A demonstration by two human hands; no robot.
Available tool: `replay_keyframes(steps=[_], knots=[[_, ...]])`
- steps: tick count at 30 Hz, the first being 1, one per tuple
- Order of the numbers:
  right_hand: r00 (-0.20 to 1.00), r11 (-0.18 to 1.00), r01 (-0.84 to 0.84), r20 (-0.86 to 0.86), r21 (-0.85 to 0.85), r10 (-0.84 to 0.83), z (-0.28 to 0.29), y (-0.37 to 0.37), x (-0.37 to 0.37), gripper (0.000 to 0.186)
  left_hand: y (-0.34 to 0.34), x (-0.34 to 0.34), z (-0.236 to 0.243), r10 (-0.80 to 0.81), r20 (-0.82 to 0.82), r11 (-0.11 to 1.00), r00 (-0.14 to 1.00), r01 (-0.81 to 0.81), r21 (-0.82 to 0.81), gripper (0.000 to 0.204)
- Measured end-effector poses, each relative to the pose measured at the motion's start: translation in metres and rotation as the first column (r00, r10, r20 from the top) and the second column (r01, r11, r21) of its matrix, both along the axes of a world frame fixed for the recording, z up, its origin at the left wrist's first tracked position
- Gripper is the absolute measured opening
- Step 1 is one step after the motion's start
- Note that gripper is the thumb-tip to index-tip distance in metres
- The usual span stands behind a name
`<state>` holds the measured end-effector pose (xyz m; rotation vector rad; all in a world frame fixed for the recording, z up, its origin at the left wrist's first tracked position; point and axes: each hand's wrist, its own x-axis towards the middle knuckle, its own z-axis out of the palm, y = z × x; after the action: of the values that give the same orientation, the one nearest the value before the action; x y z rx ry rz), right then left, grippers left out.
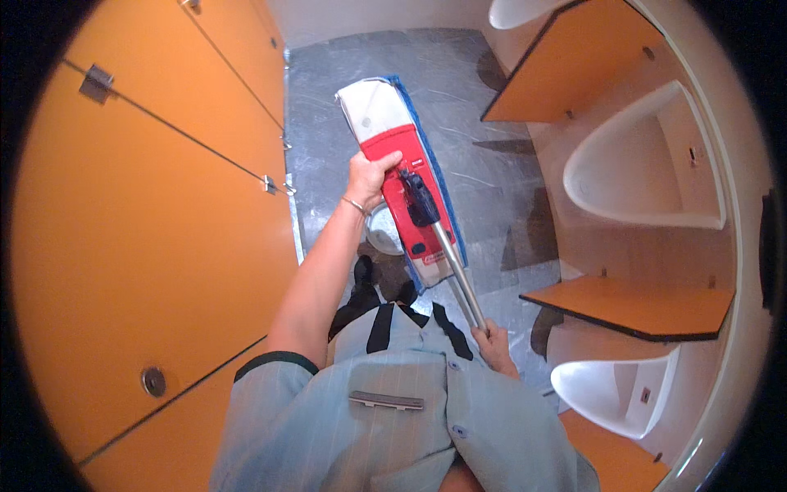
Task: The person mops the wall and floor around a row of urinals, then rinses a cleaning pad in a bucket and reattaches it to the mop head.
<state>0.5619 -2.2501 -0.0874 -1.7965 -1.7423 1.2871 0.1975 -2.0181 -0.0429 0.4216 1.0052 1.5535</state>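
A flat mop (379, 111) is held up in front of me, its head tilted above the floor. The head has white end pockets, a red plate (399, 215) and a blue fringe along its right edge. My left hand (370, 175) grips the left edge of the head, thumb lying over the red plate. A dark joint (420, 198) links the plate to a silver handle (461, 277). Lower right, my right hand (495, 348) is closed around that handle near my waist. Part of the mop's underside is hidden.
Orange cubicle doors (164, 213) with metal fittings line the left. On the right wall are white urinals (623, 176) with orange dividers (635, 305) between them. Behind the mop, a pale round object (382, 230) shows partly above the grey floor (328, 107). My dark shoes stand below.
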Motion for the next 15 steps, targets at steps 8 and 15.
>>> replay_keyframes(steps=[8,15], knots=[[0.940,0.949,0.120,-0.273,-0.291,-0.203,0.038,0.085,-0.062,0.021,0.124,-0.029,0.018,-0.057,-0.347,0.998,0.936,0.058,-0.010,0.028],[0.914,0.929,0.155,-0.308,-0.336,-0.264,0.030,0.093,-0.066,0.019,0.059,0.033,-0.030,-0.037,-0.132,0.999,0.991,0.042,0.035,0.038]])
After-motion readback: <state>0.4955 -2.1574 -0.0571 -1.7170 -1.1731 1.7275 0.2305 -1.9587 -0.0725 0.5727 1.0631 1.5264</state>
